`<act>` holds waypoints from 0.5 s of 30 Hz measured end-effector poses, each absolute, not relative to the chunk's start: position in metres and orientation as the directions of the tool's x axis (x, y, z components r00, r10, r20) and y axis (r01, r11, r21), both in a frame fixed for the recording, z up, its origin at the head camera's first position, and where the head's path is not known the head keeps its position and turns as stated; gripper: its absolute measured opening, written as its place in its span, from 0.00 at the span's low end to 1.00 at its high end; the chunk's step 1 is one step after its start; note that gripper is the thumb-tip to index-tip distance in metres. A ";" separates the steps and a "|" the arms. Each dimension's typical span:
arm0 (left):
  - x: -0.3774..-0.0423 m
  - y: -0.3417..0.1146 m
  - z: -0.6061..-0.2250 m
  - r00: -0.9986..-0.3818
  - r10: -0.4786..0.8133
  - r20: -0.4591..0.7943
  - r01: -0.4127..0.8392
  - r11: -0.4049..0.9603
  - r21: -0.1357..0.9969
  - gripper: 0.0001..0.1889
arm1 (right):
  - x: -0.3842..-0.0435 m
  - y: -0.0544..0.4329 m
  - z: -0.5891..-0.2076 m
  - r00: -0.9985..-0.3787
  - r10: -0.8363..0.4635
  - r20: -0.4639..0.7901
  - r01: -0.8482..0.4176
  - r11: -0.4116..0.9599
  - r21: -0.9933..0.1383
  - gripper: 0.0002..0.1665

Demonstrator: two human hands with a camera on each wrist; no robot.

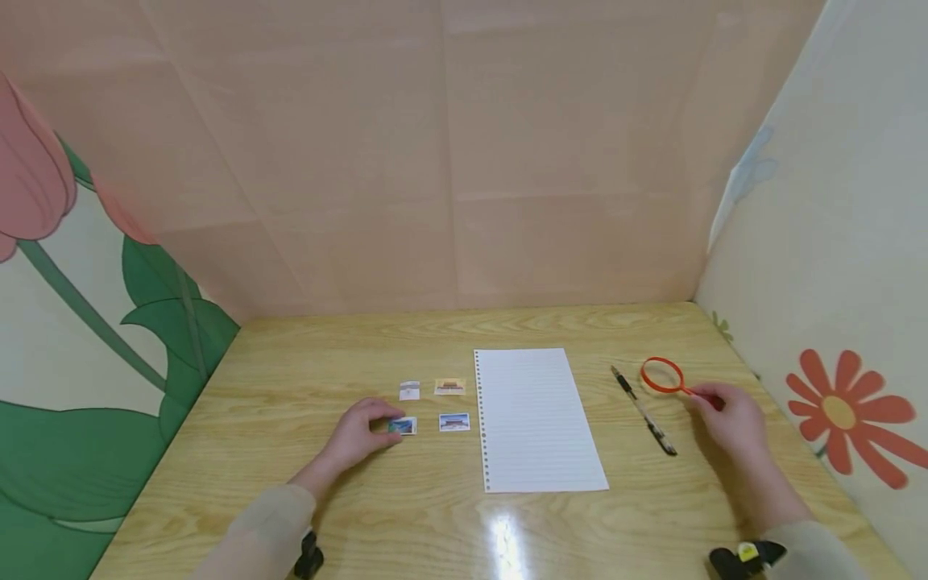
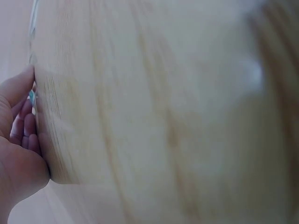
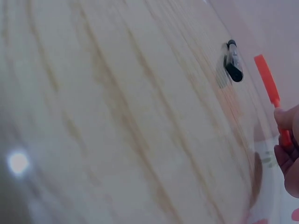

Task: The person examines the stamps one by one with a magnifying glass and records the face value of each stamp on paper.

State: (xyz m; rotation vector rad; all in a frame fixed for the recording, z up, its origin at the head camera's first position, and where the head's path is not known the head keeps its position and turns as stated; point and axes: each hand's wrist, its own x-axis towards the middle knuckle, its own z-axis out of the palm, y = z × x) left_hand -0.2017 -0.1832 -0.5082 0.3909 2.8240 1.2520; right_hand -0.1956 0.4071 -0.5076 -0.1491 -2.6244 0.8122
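Note:
In the head view my left hand (image 1: 361, 431) holds a small blue-green stamp (image 1: 406, 426) by its edges, thumb on the near side and fingers on the far side. Beside it lie a blue stamp showing a building (image 1: 454, 422), a yellowish stamp (image 1: 450, 387) and a pale stamp (image 1: 409, 391). My right hand (image 1: 732, 419) grips the handle of a red-rimmed magnifying glass (image 1: 681, 388), its lens pointing left. The right wrist view shows the red rim (image 3: 267, 77) edge-on, raised above the tabletop, with thumb and fingers around the handle.
A lined sheet of loose-leaf paper (image 1: 540, 419) lies mid-table, right of the stamps. Between paper and magnifying glass rests a black-capped pen (image 1: 645, 412), slanted. A pinkish cloth wall (image 1: 449, 161) stands behind the wooden table (image 1: 326, 346), with flower-patterned walls on both sides.

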 end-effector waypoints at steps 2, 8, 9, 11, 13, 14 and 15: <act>-0.202 -0.183 -0.508 -0.969 0.238 0.071 0.212 0.645 0.734 0.16 | -0.195 0.408 -0.508 -0.917 0.218 0.335 -0.007 0.829 -0.560 0.10; -0.202 -0.184 -0.509 -0.969 0.238 0.073 0.215 0.652 0.728 0.17 | -0.195 0.412 -0.511 -0.909 0.246 0.337 0.019 0.832 -0.555 0.11; -0.202 -0.184 -0.509 -0.968 0.239 0.076 0.217 0.650 0.728 0.17 | -0.195 0.413 -0.512 -0.907 0.250 0.338 0.024 0.833 -0.553 0.11; -0.202 -0.183 -0.508 -0.968 0.240 0.077 0.220 0.649 0.729 0.17 | -0.195 0.415 -0.513 -0.904 0.258 0.341 0.031 0.835 -0.549 0.11; -0.202 -0.183 -0.508 -0.967 0.242 0.077 0.220 0.647 0.730 0.17 | -0.195 0.417 -0.515 -0.900 0.267 0.345 0.042 0.840 -0.541 0.11; -0.202 -0.183 -0.508 -0.967 0.243 0.078 0.221 0.646 0.731 0.17 | -0.195 0.418 -0.516 -0.898 0.271 0.348 0.045 0.841 -0.540 0.11; -0.202 -0.183 -0.508 -0.967 0.243 0.079 0.222 0.644 0.733 0.17 | -0.195 0.419 -0.517 -0.895 0.275 0.350 0.048 0.841 -0.539 0.11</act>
